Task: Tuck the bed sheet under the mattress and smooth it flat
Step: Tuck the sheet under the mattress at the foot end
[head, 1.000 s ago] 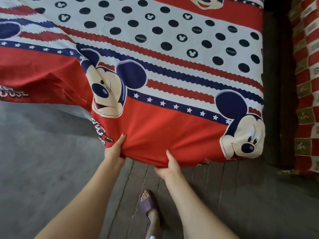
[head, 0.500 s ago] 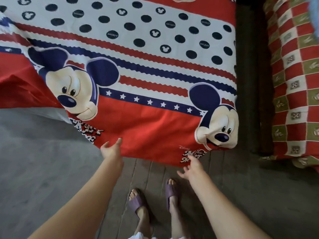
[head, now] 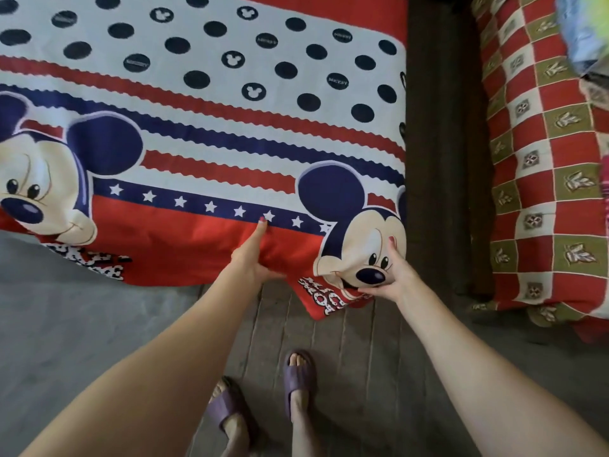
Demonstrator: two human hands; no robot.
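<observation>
Soft, even daylight with no glare. The gap right of the gripped bed sheet [head: 211,133] lies in deep shadow. Wide-angle bending and slight softness show at the edges.

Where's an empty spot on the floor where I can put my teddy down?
The grey floor left of the left arm, below the hanging bed sheet, looks bare. So does the patch right of the right arm, before the checkered blanket. It is crowded between the arms: left hand and right hand grip the sheet's edge, and the purple slippers stand there.

Both arms reach forward; left hand [head: 252,258] pinches with thumb up; right hand [head: 393,275] grips, fingers curled.
</observation>
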